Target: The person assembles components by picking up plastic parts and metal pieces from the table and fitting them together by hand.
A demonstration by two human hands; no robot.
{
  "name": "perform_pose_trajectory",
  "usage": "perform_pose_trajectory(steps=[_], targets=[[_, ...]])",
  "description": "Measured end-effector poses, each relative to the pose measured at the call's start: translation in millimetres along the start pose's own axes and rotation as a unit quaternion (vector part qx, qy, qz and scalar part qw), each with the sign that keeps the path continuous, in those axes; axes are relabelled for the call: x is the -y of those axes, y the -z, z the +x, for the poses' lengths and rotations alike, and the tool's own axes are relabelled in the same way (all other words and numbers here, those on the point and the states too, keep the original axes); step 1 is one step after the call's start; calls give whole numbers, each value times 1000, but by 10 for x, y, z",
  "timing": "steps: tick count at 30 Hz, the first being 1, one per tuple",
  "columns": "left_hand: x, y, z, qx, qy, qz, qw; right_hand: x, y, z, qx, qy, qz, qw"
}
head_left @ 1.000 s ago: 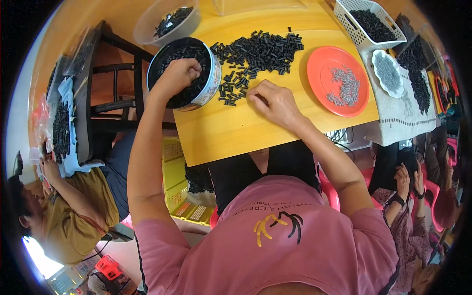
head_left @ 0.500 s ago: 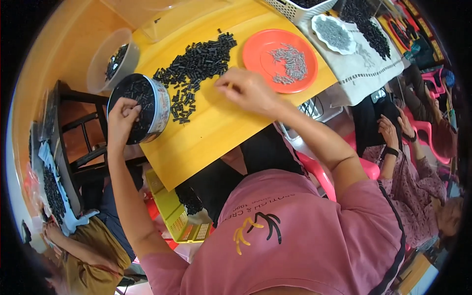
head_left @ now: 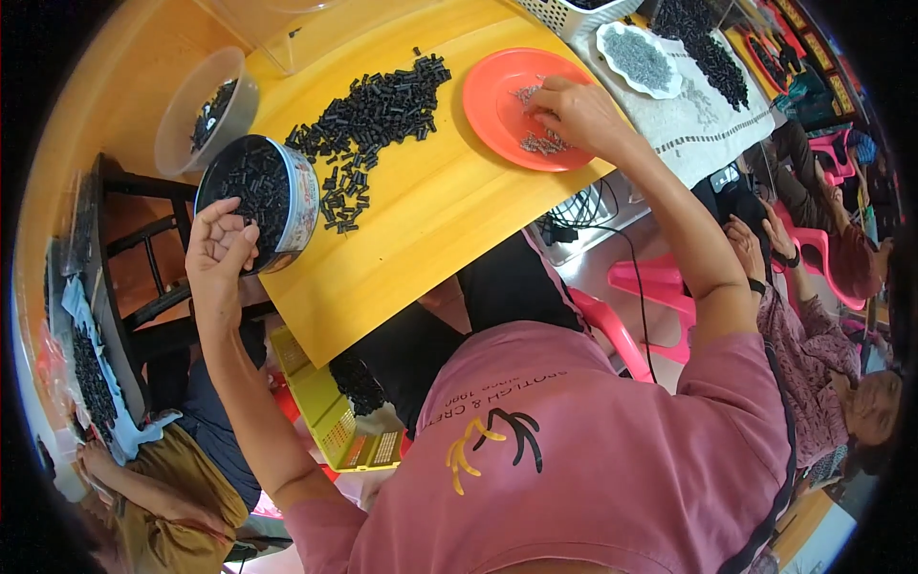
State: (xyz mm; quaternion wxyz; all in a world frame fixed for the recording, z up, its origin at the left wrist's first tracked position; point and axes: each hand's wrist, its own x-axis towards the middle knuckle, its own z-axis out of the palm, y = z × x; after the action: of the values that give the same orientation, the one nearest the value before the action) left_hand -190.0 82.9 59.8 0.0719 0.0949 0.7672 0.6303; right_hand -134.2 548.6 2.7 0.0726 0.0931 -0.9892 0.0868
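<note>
My left hand (head_left: 222, 244) is at the near rim of a round tub (head_left: 304, 206) filled with short black tube-like pieces (head_left: 251, 177). Its fingers are curled against the thumb, and anything inside them is too small to make out. Over on the right, my right hand (head_left: 579, 113) reaches down into a red plate (head_left: 492, 105). Its bent fingertips are at the small grey metal pieces (head_left: 543, 143), thin like screws or pins, and what they pinch is hidden. Between the hands, a loose heap of the same black pieces (head_left: 382, 107) lies on the yellow tabletop (head_left: 421, 210).
Behind the tub stands a clear bowl (head_left: 177, 129) with some dark pieces. A scalloped white dish (head_left: 636, 59) of grey pieces and a black heap (head_left: 703, 48) rest on a white cloth (head_left: 712, 120). Co-workers sit at both sides. A yellow-green crate (head_left: 335, 426) is below.
My right hand has moved right, from above the tabletop into the red plate. My left hand has shifted slightly back toward the tub's near rim.
</note>
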Motion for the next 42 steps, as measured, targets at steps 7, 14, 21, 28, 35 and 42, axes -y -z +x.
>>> perform_pose_trajectory(steps=[7, 14, 21, 28, 35, 42], targets=[[-141, -306, -248, 52, 32, -69, 996, -86, -40, 109, 20, 107, -43, 993], [10, -915, -379, 161, 65, -222, 959, -121, -13, 186, 60, 128, -46, 989], [247, -1212, -496, 192, 133, -278, 932, -206, 199, 166, -37, 90, 3, 995], [487, -1321, -553, 185, 176, -327, 910, -102, 63, 157, 11, 111, -20, 994], [500, -1348, -568, 188, 178, -321, 911, -55, -107, 328, 34, 122, -91, 988], [349, -1458, -532, 152, 136, -320, 925, 254, 51, 282, -12, 57, 118, 991]])
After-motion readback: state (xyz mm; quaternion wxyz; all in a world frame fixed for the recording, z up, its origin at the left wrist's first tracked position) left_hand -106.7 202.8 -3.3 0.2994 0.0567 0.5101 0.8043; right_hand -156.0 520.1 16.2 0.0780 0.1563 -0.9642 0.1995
